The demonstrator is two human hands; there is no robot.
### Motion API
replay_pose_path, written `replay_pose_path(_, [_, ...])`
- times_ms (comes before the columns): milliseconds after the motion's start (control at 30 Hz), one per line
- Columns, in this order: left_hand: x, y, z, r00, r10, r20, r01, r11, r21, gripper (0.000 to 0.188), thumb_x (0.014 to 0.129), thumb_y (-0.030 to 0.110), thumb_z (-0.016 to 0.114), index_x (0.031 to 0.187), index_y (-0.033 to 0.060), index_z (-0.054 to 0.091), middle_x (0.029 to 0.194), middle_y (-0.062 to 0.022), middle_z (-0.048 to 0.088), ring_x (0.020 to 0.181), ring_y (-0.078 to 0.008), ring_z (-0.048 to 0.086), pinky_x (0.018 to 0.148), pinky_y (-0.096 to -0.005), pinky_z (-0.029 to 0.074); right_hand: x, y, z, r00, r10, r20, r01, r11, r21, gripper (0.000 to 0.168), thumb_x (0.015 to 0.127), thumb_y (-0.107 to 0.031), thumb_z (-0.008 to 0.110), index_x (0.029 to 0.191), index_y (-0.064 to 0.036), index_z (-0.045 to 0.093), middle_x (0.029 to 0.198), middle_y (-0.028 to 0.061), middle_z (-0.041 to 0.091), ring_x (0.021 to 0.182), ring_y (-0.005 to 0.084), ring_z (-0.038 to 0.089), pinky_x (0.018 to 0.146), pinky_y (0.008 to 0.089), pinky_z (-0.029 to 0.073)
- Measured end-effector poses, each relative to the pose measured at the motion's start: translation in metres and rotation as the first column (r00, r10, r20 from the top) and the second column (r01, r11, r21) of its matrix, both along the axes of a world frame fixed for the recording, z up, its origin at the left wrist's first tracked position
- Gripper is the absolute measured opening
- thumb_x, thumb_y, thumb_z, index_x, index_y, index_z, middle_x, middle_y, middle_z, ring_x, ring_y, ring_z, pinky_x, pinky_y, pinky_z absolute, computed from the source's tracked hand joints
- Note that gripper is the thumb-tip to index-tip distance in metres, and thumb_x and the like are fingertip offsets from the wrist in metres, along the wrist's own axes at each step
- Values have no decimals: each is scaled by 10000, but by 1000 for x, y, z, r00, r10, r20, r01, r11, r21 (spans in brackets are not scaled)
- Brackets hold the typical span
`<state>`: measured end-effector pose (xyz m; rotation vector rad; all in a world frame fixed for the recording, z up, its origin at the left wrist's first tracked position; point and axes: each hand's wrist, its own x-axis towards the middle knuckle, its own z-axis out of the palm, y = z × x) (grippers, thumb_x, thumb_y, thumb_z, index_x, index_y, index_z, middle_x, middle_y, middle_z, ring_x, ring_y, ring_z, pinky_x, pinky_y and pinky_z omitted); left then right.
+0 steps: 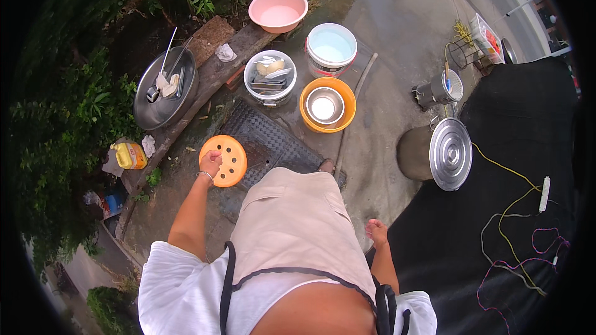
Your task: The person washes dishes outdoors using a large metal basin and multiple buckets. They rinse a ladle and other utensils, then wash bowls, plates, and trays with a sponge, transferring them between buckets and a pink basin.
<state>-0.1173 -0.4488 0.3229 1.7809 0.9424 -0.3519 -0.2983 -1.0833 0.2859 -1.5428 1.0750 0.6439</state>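
My left hand [211, 163] hangs above an orange plastic stool [233, 160] with holes in its seat; its fingers are curled, and whether they touch is hard to see. To the right of my apron [293, 214], my right hand [376, 231] is held in the air with bent fingers and nothing in it. In front of me stand a white bucket of dishes [270, 93], a white bucket of water [331, 45] and an orange tub [351, 102] with a metal bowl [324, 106] inside. A pink basin [278, 11] rests farther off.
A large metal basin [186, 97] with utensils and a yellow jug [130, 155] lie left by a plank. A black rubber mat [274, 137] covers ground before me. Right are a lidded metal pot [450, 154], a hose [354, 102], cables and a power strip [544, 194]. A person stands far off.
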Motion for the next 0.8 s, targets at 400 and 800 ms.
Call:
replay_pose_path(400, [-73, -100, -3, 949, 192, -249, -192, 981, 25, 232, 785, 109, 636, 1012, 68, 609, 824, -25, 632, 668, -116, 585, 526, -276, 476, 276, -70, 14, 961, 196, 193, -206, 978, 29, 156, 838, -86, 562, 989, -107, 596, 844, -6, 615, 755, 104, 588, 647, 260, 479])
replay_pose_path(800, [48, -79, -28, 939, 212, -271, -248, 963, -108, 173, 843, 117, 605, 1014, 101, 598, 835, -3, 616, 707, -121, 604, 568, -267, 481, 290, -45, -2, 901, 417, 118, -412, 909, -67, 151, 828, -95, 603, 979, -89, 610, 838, 3, 630, 740, 110, 602, 637, 283, 489])
